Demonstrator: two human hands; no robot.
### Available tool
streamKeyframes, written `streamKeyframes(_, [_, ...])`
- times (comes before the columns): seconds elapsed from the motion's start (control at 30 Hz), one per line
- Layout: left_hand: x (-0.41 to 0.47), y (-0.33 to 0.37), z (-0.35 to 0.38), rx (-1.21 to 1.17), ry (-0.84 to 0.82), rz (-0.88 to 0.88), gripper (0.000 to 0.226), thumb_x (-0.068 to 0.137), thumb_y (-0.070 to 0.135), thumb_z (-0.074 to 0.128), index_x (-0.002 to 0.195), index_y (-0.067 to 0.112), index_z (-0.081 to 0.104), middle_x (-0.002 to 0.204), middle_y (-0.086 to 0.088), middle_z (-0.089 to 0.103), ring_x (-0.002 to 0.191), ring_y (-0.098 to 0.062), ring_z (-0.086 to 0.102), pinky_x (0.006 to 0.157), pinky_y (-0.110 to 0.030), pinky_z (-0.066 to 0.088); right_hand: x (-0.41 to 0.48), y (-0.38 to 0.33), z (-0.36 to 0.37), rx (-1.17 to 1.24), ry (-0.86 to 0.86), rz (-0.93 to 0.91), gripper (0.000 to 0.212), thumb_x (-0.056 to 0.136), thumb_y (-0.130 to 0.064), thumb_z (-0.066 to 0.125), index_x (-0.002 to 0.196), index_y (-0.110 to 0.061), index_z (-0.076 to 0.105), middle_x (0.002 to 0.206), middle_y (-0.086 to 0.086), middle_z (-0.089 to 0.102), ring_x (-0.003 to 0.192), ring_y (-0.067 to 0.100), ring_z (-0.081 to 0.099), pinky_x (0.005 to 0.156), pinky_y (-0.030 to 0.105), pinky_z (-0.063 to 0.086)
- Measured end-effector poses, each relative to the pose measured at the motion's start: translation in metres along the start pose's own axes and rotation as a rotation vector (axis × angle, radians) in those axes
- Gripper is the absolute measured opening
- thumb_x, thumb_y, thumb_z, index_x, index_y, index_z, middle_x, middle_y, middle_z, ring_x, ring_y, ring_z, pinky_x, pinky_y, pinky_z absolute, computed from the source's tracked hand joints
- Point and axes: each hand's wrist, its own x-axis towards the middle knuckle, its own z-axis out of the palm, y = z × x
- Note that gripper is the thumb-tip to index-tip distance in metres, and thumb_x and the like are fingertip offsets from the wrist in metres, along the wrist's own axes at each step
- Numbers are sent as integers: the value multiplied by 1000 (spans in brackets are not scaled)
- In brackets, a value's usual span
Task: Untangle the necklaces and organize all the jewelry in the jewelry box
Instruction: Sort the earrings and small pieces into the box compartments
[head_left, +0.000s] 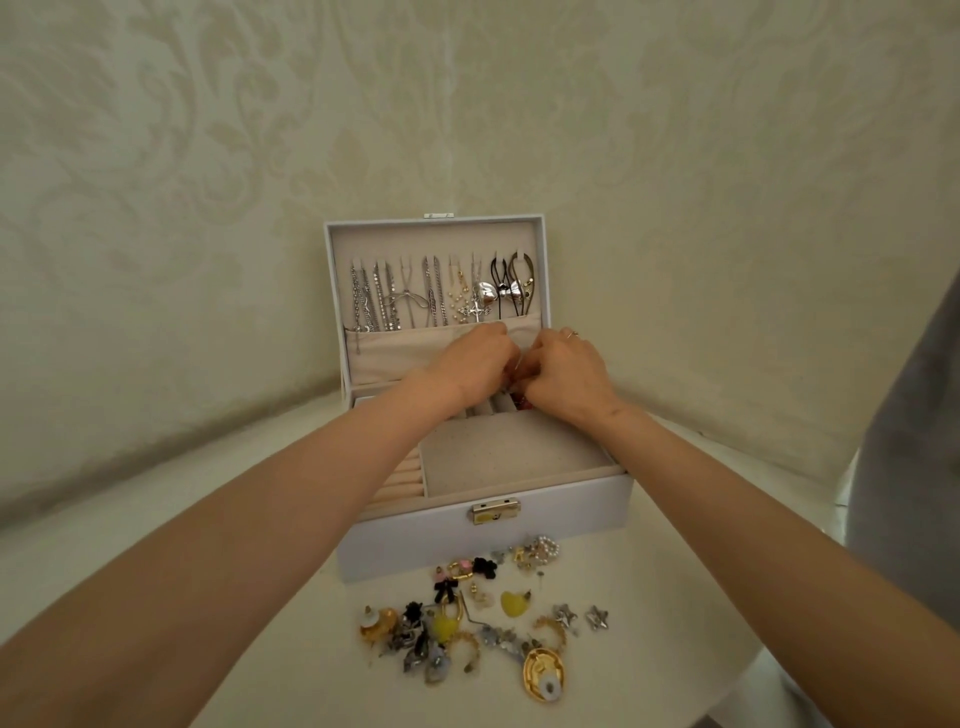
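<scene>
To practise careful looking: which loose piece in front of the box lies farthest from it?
The gold oval piece with a white centre; all the others lie closer to the box.

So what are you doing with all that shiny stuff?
A person is tidying jewelry into a white jewelry box. The left hand and the right hand meet over the back of the open box and pinch a small piece with red on it, too hidden to name. Necklaces hang in a row inside the lid. A pile of loose jewelry lies on the table in front of the box.
</scene>
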Motion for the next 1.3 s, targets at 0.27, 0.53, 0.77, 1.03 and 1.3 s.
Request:
streamKeyframes(0.27, [3, -6, 3, -70, -4, -25, 14, 87, 6, 58, 97, 6, 68, 102, -9, 46, 101, -27, 51, 77, -28, 37, 2, 1, 1, -21, 15, 6, 16, 84, -22, 63, 95, -21, 75, 104, 10, 60, 101, 29, 50, 76, 30, 32])
streamKeyframes(0.53, [1, -7, 8, -16, -31, 22, 16, 85, 6, 59, 99, 4, 67, 108, -14, 49, 96, -28, 53, 73, -31, 40, 0, 0, 1, -49, -16, -26, 20, 83, -22, 58, 94, -22, 75, 103, 11, 61, 102, 31, 51, 80, 34, 34])
streamKeyframes(0.77, [-8, -13, -4, -479, 221, -89, 14, 83, -1, 64, 93, 9, 64, 92, 0, 59, 81, -9, 54, 71, -13, 44, -2, 4, -4, 460, 163, 104, 29, 80, -2, 56, 95, -21, 72, 87, 1, 66, 78, 14, 56, 68, 25, 41])
streamKeyframes(1.03, [-24, -11, -3, -1229, 191, -155, 29, 78, -10, 66, 92, 13, 55, 90, -3, 63, 83, -10, 62, 78, -19, 54, -12, 5, -13, 1145, 32, 121, 32, 78, 15, 60, 102, -7, 63, 81, 10, 70, 71, 13, 68, 71, 27, 56])
streamKeyframes(1.3, [-30, -9, 4, -1188, 232, -229, 18, 78, -1, 69, 85, 13, 60, 83, -1, 64, 75, -5, 63, 67, -12, 52, -17, 5, -12, 1135, 52, 132, 20, 74, 7, 72, 90, -4, 67, 82, 5, 69, 69, 6, 66, 66, 20, 55])
